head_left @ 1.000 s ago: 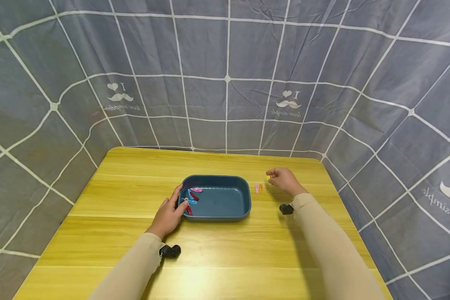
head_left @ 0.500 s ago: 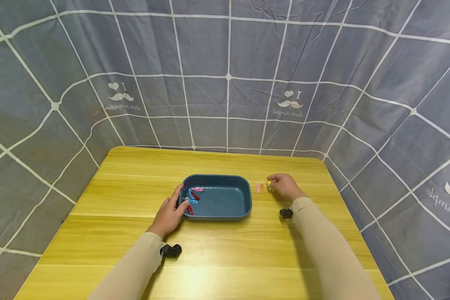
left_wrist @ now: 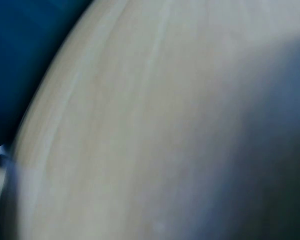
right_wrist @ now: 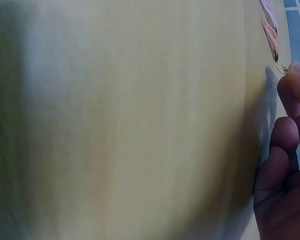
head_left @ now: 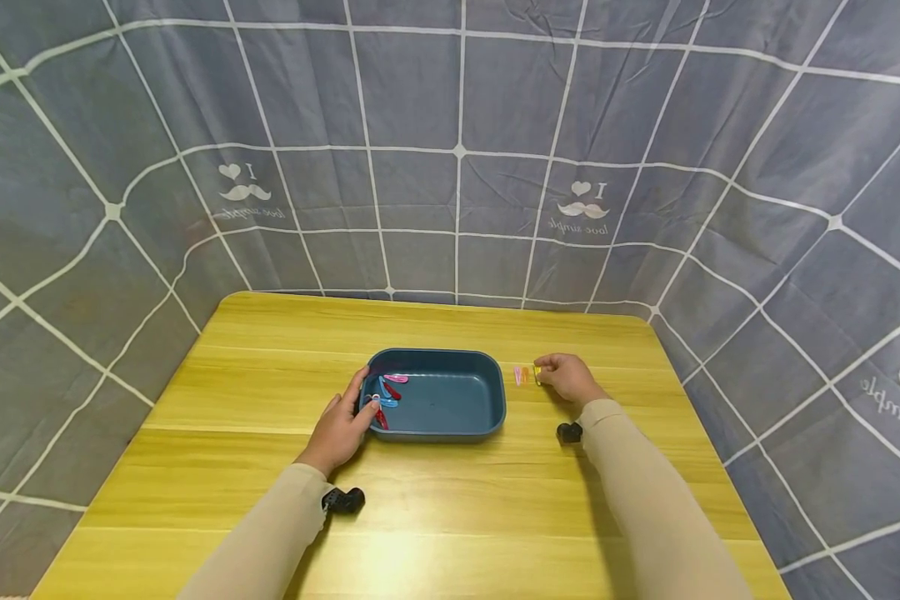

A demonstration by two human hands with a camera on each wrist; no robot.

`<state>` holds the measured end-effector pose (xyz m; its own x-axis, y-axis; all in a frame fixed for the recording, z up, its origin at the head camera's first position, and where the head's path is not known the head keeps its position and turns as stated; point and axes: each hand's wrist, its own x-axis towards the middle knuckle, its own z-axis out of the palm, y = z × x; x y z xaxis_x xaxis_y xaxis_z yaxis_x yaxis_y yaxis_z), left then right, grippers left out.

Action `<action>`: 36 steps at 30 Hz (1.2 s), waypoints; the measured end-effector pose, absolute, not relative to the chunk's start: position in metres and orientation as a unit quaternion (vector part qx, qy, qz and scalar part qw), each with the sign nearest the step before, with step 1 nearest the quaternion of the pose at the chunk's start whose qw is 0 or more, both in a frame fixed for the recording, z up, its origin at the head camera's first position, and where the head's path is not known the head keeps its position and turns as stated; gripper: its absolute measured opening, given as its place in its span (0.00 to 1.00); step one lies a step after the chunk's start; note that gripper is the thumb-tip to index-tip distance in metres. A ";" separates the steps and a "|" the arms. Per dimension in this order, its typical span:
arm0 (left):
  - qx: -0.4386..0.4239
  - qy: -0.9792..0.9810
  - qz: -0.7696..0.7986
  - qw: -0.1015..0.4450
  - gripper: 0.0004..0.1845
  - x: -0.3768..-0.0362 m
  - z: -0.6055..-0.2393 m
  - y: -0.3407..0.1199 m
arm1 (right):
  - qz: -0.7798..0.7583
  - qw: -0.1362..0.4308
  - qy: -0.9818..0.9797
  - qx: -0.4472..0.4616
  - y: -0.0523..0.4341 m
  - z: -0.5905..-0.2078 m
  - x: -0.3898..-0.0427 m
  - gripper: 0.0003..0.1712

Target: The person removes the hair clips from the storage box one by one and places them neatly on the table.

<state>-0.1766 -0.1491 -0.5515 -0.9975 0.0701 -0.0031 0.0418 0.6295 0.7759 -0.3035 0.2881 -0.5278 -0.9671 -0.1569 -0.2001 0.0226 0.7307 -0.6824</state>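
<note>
My left hand (head_left: 336,433) grips the left end of a dark blue plastic basin (head_left: 442,435), thumb over the rim, fingers along the side. Inside, near that hand, lie several snap hair clips: a pink clip (head_left: 396,378), red clips including one (head_left: 382,419) by the thumb, and blue ones (head_left: 388,402). To the right of the basin, my right hand (head_left: 570,377) pinches a yellow hair clip (head_left: 537,374) between thumb and fingertips, low over the table. Beside it lie an orange hair clip (right_wrist: 271,38) and a pink-lilac hair clip (head_left: 517,376), side by side in a row.
The wood-grain table (head_left: 435,517) carries the basin near its middle. A grey curtain (head_left: 420,192) with white grid lines encloses the back and both sides. Each wrist wears a black camera, such as the left one (head_left: 345,501). The left wrist view is mostly blurred tabletop.
My right hand has come down and slightly nearer with the yellow clip, which now lines up beside the orange one. The left hand and basin have stayed in place.
</note>
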 end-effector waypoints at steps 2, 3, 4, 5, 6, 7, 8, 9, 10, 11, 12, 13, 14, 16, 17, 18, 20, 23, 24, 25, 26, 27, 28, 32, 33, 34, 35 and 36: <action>0.031 0.903 0.429 0.018 0.37 -0.176 -0.551 -0.149 | -0.369 0.121 0.921 -0.034 0.287 -0.530 -0.304 0.19; 0.031 0.902 0.429 0.018 0.37 -0.176 -0.551 -0.149 | -0.370 0.120 0.921 -0.036 0.287 -0.531 -0.303 0.19; 0.031 0.902 0.430 0.019 0.37 -0.176 -0.550 -0.149 | -0.371 0.119 0.920 -0.037 0.287 -0.532 -0.303 0.19; 0.031 0.902 0.430 0.019 0.37 -0.176 -0.550 -0.149 | -0.372 0.118 0.920 -0.036 0.286 -0.533 -0.303 0.19; 0.031 0.902 0.430 0.019 0.37 -0.176 -0.550 -0.149 | -0.373 0.117 0.920 -0.034 0.286 -0.534 -0.303 0.19; 0.031 0.903 0.429 0.019 0.37 -0.176 -0.550 -0.149 | -0.374 0.118 0.919 -0.033 0.285 -0.535 -0.303 0.19; 0.031 0.903 0.428 0.019 0.37 -0.176 -0.550 -0.148 | -0.376 0.118 0.919 -0.031 0.285 -0.535 -0.303 0.19; 0.032 0.903 0.428 0.019 0.37 -0.176 -0.550 -0.148 | -0.377 0.118 0.918 -0.029 0.285 -0.535 -0.303 0.19; 0.031 0.904 0.426 0.018 0.37 -0.176 -0.550 -0.148 | -0.380 0.119 0.917 -0.024 0.285 -0.535 -0.303 0.19; 0.031 0.904 0.425 0.018 0.37 -0.176 -0.550 -0.148 | -0.383 0.120 0.916 -0.019 0.285 -0.535 -0.302 0.19; 0.030 0.905 0.425 0.017 0.37 -0.176 -0.550 -0.148 | -0.385 0.122 0.915 -0.016 0.285 -0.535 -0.302 0.19; 0.030 0.905 0.425 0.017 0.37 -0.176 -0.550 -0.148 | -0.386 0.123 0.914 -0.014 0.285 -0.535 -0.302 0.19; 0.029 0.904 0.425 0.017 0.37 -0.176 -0.550 -0.148 | -0.386 0.123 0.914 -0.013 0.285 -0.535 -0.301 0.19; 0.027 0.904 0.426 0.017 0.37 -0.176 -0.551 -0.149 | -0.389 0.124 0.913 -0.010 0.285 -0.535 -0.301 0.19; 0.027 0.904 0.426 0.017 0.37 -0.176 -0.552 -0.149 | -0.388 0.125 0.913 -0.011 0.285 -0.535 -0.300 0.19; 0.027 0.904 0.427 0.017 0.37 -0.176 -0.552 -0.149 | -0.390 0.128 0.912 -0.009 0.285 -0.535 -0.300 0.19; 0.027 0.903 0.427 0.017 0.37 -0.177 -0.553 -0.150 | -0.391 0.130 0.911 -0.009 0.285 -0.536 -0.300 0.19; 0.028 0.903 0.428 0.014 0.37 -0.177 -0.554 -0.150 | -0.386 0.135 0.913 -0.013 0.285 -0.538 -0.299 0.20; 0.028 0.903 0.428 0.014 0.37 -0.177 -0.554 -0.149 | -0.383 0.136 0.913 -0.015 0.285 -0.538 -0.299 0.20; 0.029 0.904 0.427 0.013 0.36 -0.177 -0.554 -0.149 | -0.381 0.137 0.914 -0.018 0.286 -0.539 -0.299 0.20; 0.030 0.904 0.427 0.013 0.36 -0.176 -0.554 -0.149 | -0.380 0.138 0.914 -0.018 0.286 -0.539 -0.299 0.20; 0.030 0.904 0.427 0.013 0.36 -0.176 -0.553 -0.149 | -0.376 0.139 0.916 -0.022 0.286 -0.539 -0.299 0.20; 0.031 0.904 0.427 0.013 0.36 -0.176 -0.553 -0.149 | -0.376 0.140 0.916 -0.022 0.286 -0.539 -0.299 0.20; 0.032 0.904 0.427 0.014 0.36 -0.176 -0.553 -0.149 | -0.376 0.140 0.916 -0.021 0.286 -0.538 -0.299 0.20; 0.032 0.904 0.426 0.014 0.36 -0.176 -0.553 -0.149 | -0.376 0.139 0.916 -0.021 0.286 -0.538 -0.299 0.20; 0.033 0.904 0.426 0.013 0.36 -0.176 -0.553 -0.149 | -0.378 0.138 0.915 -0.019 0.285 -0.538 -0.299 0.20; 0.034 0.904 0.426 0.013 0.37 -0.176 -0.553 -0.149 | -0.380 0.138 0.914 -0.018 0.285 -0.538 -0.299 0.20; 0.034 0.904 0.426 0.012 0.37 -0.176 -0.553 -0.148 | -0.382 0.138 0.914 -0.017 0.285 -0.537 -0.299 0.20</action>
<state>-0.1763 -0.1485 -0.5527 -0.9973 0.0726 0.0067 0.0513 0.6339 0.7717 -0.2986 0.2850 -0.5374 -0.9614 -0.1367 -0.2389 0.0738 0.7081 -0.7023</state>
